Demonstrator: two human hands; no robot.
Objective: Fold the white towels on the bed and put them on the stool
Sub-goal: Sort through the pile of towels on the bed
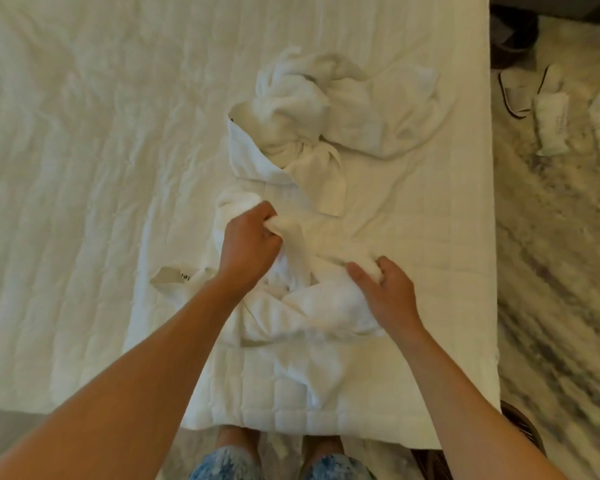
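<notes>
From the head view, a crumpled white terry towel (312, 303) lies near the foot edge of the bed with its white quilted cover (84, 168), close to the person so both arms reach it easily. The left hand (250, 237) pinches a raised fold of this towel between curled fingers and thumb. The right hand (385, 289) grips another bunch of it just beside, probably to find edges and pull the cloth flat for folding. A second heap of tangled white towels (326, 112) waits farther up the bed, untouched. A dark rounded object (523, 431) at the bed's near right corner may be the stool, though too little shows to tell.
</notes>
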